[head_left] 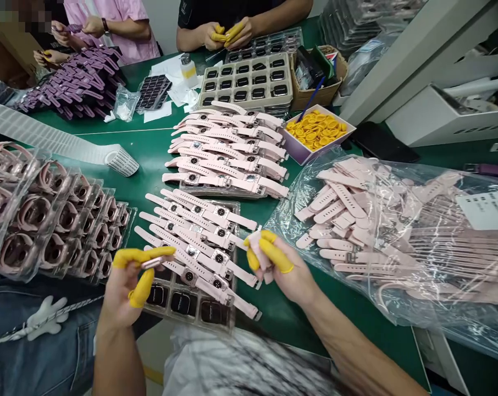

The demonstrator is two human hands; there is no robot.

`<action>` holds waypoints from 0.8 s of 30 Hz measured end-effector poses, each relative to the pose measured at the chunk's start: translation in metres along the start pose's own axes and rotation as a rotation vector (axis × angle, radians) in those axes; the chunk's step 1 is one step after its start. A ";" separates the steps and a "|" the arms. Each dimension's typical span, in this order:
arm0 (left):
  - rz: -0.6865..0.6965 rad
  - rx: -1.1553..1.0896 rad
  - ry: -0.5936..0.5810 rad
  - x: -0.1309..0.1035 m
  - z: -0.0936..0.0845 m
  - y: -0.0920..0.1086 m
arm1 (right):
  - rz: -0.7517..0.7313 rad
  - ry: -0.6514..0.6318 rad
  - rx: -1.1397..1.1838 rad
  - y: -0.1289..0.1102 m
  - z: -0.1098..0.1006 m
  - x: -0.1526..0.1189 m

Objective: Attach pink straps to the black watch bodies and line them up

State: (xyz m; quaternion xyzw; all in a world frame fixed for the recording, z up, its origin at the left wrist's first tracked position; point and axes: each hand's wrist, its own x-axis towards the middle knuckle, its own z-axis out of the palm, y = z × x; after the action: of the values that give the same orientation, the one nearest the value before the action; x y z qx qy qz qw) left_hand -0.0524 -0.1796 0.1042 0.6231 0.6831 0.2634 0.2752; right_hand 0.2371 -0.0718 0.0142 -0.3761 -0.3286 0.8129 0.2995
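My left hand [129, 280], in yellow finger cots, pinches a watch case [153, 263] edge-on between thumb and forefinger. My right hand [276, 258], also in yellow finger cots, grips pale pink watch straps [257, 250]; how many pieces it holds I cannot tell. Between and beyond both hands, pink-strapped watches [191, 252] lie in slanting rows, backs up, across a clear tray. Bare dark watch cases [183, 302] sit in that tray's near compartments. To the right of my right hand, a clear plastic bag [290, 203] holds many loose pink straps [348, 201].
Behind the near tray stands another stack of pink watches [228, 148]. Clear trays of curled watches [51, 214] fill the left. Beyond lie a label roll [123, 159], a box of yellow finger cots [315, 129] and a tray of watch cases [244, 82]. Two co-workers sit across the table.
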 end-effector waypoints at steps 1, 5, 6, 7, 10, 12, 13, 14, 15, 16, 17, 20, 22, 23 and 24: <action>0.022 -0.238 0.021 0.014 0.014 0.007 | 0.008 -0.036 0.004 0.005 0.004 -0.001; 0.000 -0.817 -0.199 0.066 0.077 0.030 | 0.011 -0.114 0.015 0.013 0.011 -0.001; 0.001 -0.804 -0.234 0.074 0.090 0.032 | 0.017 -0.123 0.020 0.013 0.012 -0.001; 0.013 -0.754 -0.256 0.079 0.099 0.034 | 0.026 -0.137 0.021 0.012 0.012 0.000; 0.135 -0.541 -0.291 0.081 0.114 0.029 | 0.063 -0.201 0.015 0.009 0.013 0.002; 0.245 -0.429 -0.300 0.078 0.114 0.023 | 0.078 -0.229 0.009 0.009 0.014 0.003; 0.289 -0.389 -0.292 0.077 0.113 0.021 | 0.087 -0.230 0.009 0.010 0.014 0.004; 0.321 -0.357 -0.280 0.076 0.112 0.019 | 0.098 -0.223 0.013 0.011 0.014 0.004; 0.338 -0.329 -0.266 0.075 0.112 0.018 | 0.107 -0.206 0.022 0.012 0.014 0.005; 0.347 -0.305 -0.250 0.075 0.112 0.018 | 0.113 -0.187 0.035 0.013 0.014 0.006; 0.354 -0.285 -0.231 0.075 0.113 0.018 | 0.115 -0.168 0.052 0.014 0.014 0.007; 0.372 -0.253 -0.183 0.075 0.115 0.020 | 0.103 -0.135 0.104 0.017 0.014 0.009; 0.388 -0.271 -0.139 0.075 0.117 0.021 | 0.099 -0.117 0.153 0.017 0.015 0.010; 0.395 -0.280 -0.112 0.075 0.117 0.022 | 0.095 -0.104 0.178 0.017 0.015 0.010; 0.396 -0.285 -0.088 0.075 0.117 0.022 | 0.087 -0.099 0.196 0.016 0.015 0.010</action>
State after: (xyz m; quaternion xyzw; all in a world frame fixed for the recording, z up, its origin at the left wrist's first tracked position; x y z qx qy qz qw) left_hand 0.0403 -0.1005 0.0331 0.7106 0.4908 0.3787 0.3328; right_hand 0.2162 -0.0789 0.0052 -0.3184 -0.2454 0.8710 0.2825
